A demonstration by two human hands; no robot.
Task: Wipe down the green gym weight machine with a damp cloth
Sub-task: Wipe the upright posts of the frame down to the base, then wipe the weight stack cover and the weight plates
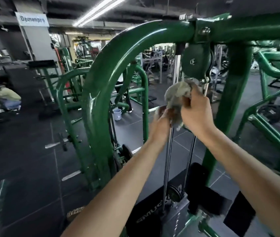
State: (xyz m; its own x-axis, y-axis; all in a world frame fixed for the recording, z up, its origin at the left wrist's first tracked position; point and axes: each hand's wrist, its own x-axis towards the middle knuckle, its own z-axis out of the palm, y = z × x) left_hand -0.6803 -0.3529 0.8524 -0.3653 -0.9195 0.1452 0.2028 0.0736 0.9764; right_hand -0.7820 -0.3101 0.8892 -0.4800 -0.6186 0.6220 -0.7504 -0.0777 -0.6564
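While both arms reach forward and up, the right hand grips a crumpled grey cloth, its fingers curled around the upper part of the bundle. The left hand is just below and to the left, and its fingers are bent onto the lower end of the same cloth; this hand is blurred, so I cannot tell exactly how each finger lies. The cloth is held up in front of the green weight machine, directly under the round green pulley housing that hangs from the top crossbar. Upper edge of the cloth is very near the bottom of the housing, but I cannot tell if it touches it. Two thin chrome guide rods run down from behind the hands to the lower part of the machine, where a black pad is visible. On the left side, the thick curved green tube of the frame bends from the crossbar down to the dark floor. Behind the frame, more green machines fill the gym hall. A small light blue bucket stands on the floor, well apart from the hands. A white sign hangs on a pillar at the upper left.
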